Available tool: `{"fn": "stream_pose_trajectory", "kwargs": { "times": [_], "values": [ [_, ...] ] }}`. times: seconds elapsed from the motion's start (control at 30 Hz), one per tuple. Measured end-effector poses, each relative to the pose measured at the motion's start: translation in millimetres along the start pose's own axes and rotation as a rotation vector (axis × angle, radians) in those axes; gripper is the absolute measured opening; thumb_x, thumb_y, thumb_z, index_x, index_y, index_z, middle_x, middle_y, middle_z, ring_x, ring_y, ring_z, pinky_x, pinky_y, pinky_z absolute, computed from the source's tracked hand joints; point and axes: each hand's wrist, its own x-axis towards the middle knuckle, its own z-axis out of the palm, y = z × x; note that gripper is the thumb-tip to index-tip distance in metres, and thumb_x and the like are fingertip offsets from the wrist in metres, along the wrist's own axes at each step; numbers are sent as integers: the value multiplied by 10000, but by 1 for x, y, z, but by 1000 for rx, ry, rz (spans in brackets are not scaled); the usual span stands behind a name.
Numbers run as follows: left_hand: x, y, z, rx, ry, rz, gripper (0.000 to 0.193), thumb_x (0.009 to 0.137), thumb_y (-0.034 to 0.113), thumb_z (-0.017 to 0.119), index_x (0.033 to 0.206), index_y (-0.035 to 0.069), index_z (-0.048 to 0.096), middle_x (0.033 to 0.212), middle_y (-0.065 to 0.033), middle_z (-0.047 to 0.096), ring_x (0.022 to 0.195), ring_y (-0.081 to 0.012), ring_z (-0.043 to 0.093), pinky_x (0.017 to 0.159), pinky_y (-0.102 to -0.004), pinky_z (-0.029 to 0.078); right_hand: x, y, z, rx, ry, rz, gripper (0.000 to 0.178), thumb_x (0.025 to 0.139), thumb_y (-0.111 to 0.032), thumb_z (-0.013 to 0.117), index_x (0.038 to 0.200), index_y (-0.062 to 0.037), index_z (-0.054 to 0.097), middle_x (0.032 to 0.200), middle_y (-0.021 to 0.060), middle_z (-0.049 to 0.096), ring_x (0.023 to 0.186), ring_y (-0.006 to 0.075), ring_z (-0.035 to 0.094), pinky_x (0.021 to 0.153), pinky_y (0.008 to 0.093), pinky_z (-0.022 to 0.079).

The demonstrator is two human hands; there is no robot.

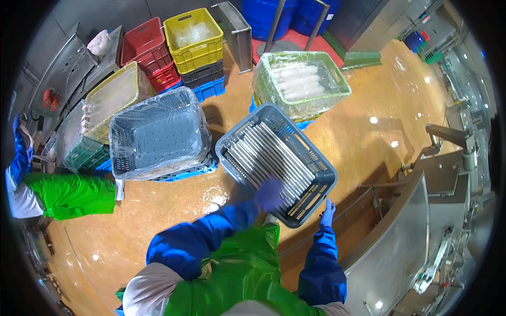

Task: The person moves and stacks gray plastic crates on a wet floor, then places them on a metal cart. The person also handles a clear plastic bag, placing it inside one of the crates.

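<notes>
A: Clock centred on the grey crate: which hazards, left to right?
B: Left hand, six o'clock, above the silvery rods inside: blurred, grip indeterminable; a knock could disorder them. Right hand, between four and five, fingers extended, unclamped: one-sided lifting might tip the crate.
A: Materials?
B: Between nine and ten, a dark crate, film-lined, wrinkled; centre, slotted rigid plastic, straight parallel rods; towards one, whitish cylinders, film-wrapped green crate.

floor: tan, shiny
on it, left: grey-topped crate stack
on it, back: yellow-topped crate stack, green-topped crate stack
</notes>
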Motion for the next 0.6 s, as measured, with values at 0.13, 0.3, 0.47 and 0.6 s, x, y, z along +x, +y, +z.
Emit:
{"fn": "stream_pose_trajectory", "kwargs": {
  "times": [0.13, 0.3, 0.47, 0.6],
  "values": [
    [-38, 81, 87, 212, -214, 65, 717, 679, 449, 655, 1159, -44, 454, 1006, -174, 542, 933, -307, 515, 847, -446, 386, 33, -19, 5, 139, -198, -30, 677, 850, -466, 543, 1331, -37, 338, 1239, 61, 490, 1014, 220, 501, 877, 279, 374],
    [-33, 76, 129, 272, -398, 117, 565, 761, 336, 555, 1202, -1, 450, 741, -132, 598, 649, -273, 596, 593, -413, 459, 64, -14, 42, 518, -477, 60, 453, 928, -418, 423, 1204, -68, 499, 1095, 34, 563, 975, 142, 519, 847, 310, 420],
    [-34, 63, 109, 226, -325, 70, 447, 725, 310, 577, 1101, 75, 528, 658, -134, 580, 551, -294, 579, 502, -425, 464, 49, -18, 59, 554, -370, 164, 462, 946, -394, 389, 1277, -73, 413, 1155, 58, 539, 1015, 181, 516, 884, 327, 417],
    [-21, 15, 68, 241, -466, 150, 420, 794, 260, 493, 1178, 91, 514, 599, -127, 572, 554, -309, 589, 498, -447, 471, 78, 33, 109, 593, -427, 68, 507, 951, -320, 414, 1358, -45, 289, 1320, 115, 408, 1187, 216, 407, 1017, 354, 313]
  ]
}}
